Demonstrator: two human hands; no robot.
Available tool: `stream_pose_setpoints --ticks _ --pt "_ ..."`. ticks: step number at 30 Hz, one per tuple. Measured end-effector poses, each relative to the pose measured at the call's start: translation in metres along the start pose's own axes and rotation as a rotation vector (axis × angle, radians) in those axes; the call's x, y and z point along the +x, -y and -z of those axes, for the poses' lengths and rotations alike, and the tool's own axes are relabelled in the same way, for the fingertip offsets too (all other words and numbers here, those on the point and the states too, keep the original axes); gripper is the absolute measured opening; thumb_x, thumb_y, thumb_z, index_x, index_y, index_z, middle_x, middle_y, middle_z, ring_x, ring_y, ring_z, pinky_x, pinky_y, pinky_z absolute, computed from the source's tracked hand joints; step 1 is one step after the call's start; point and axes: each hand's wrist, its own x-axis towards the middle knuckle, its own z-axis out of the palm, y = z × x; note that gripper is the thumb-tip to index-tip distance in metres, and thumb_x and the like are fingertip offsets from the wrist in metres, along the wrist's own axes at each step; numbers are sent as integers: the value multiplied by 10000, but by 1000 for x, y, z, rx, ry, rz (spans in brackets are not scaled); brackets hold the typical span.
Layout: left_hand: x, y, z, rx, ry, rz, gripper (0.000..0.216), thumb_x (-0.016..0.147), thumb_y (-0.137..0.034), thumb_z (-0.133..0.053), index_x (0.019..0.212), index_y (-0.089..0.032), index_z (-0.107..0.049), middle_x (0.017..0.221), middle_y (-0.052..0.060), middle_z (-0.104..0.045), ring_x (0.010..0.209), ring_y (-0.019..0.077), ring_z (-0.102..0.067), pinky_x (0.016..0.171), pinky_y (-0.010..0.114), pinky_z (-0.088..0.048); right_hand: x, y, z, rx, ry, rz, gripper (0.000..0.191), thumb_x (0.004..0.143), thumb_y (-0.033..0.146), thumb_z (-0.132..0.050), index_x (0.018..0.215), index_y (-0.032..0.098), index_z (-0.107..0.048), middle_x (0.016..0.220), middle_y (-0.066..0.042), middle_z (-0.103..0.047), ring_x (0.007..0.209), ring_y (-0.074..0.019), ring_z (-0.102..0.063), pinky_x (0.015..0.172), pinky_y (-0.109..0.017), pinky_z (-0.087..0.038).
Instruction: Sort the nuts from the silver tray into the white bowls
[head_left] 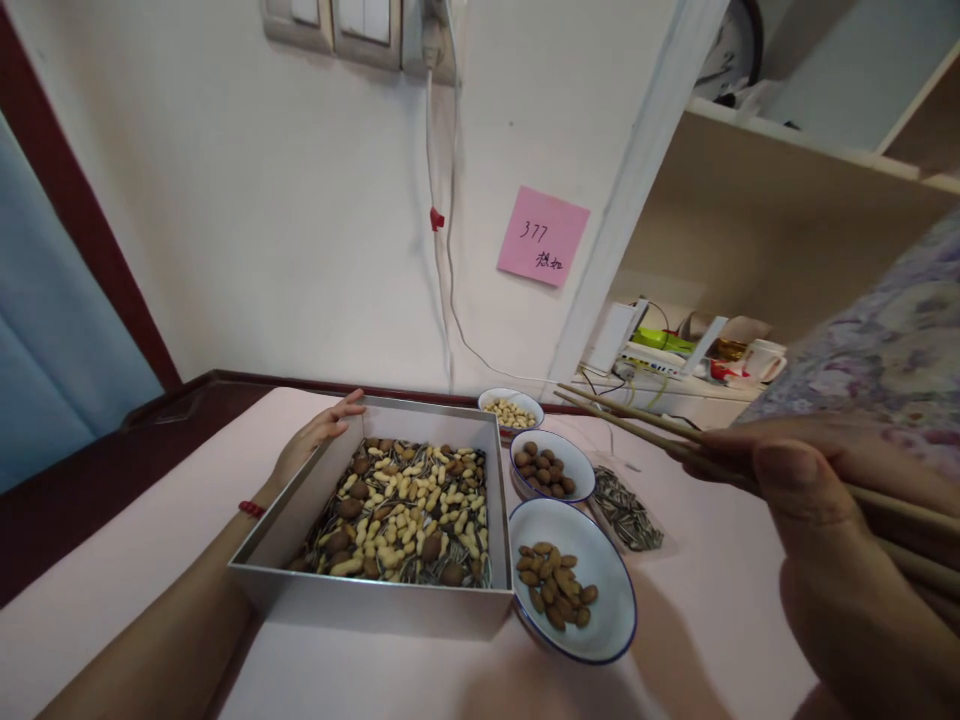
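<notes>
A grey box (375,600) in the middle of the pink table holds mixed peanuts, brown nuts and sunflower seeds. My left hand (315,435) rests against the box's far left wall with fingers stretched out. My right hand (817,510), close to the camera at the right, is closed round a pair of wooden chopsticks (637,420). Their tips point left, raised above the bowls, and hold nothing. Three white bowls stand right of the box: a near bowl (600,640) with almonds, a middle bowl (577,462) with brown nuts, and a far bowl (526,400) with peanuts.
A heap of sunflower seeds (626,512) lies on the table right of the bowls. A pink sticky note (544,236) and a hanging white cable (450,250) are on the wall behind. Shelves (750,200) with clutter stand at the right.
</notes>
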Motion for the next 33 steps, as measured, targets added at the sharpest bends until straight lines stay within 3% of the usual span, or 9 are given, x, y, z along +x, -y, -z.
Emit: stream_pose_setpoints --ticks 3,6,9,18,24,31,33 --pt "0 1 1 -51 -9 42 367 694 -478 -731 982 -252 -761 1531 45 -502 1491 377 -281 1226 471 -194 -1 18 -19 118 25 52 166 1011 312 -526 981 300 -689 994 -19 -689 934 -197 -644 760 -305 -476" --pt "-1 1 2 -85 -27 48 383 687 -475 -749 975 -222 -763 1536 67 -493 1484 392 -288 1219 474 -217 0 20 -38 243 268 94 190 1025 302 -498 942 261 -664 903 -5 -675 826 -154 -633 664 -255 -466" --pt "-2 1 2 -75 -30 26 366 718 -478 -739 990 -234 -763 1542 57 -486 1487 382 -288 1228 471 -187 -1 15 -59 246 509 28 303 1045 356 -442 839 223 -621 823 5 -642 757 -135 -600 669 -243 -450" --pt "-4 -1 -1 -168 -41 72 349 686 -452 -765 946 -220 -767 1560 65 -461 1489 387 -280 1212 460 -220 -21 2 -118 126 618 26 229 997 287 -521 841 183 -653 859 -55 -629 790 -198 -577 715 -298 -374" --pt "-4 3 -2 -201 -45 83 331 660 -432 -782 923 -230 -777 1551 57 -473 1498 382 -261 1220 444 -190 -22 9 -112 287 706 17 273 1029 298 -471 832 201 -633 841 -14 -630 794 -148 -582 723 -250 -411" --pt "-6 8 -2 -243 -37 86 335 688 -414 -770 958 -216 -772 1578 60 -433 1502 366 -258 1208 427 -210 -19 10 -99 428 662 16 328 1054 376 -396 876 220 -622 840 4 -615 804 -124 -585 730 -237 -425" --pt "-6 8 -3 -257 -36 95 329 683 -405 -770 952 -216 -773 1576 58 -437 1501 368 -258 1199 424 -229 -23 14 -102 473 718 35 324 1051 373 -394 887 224 -630 844 4 -622 803 -119 -598 721 -231 -433"
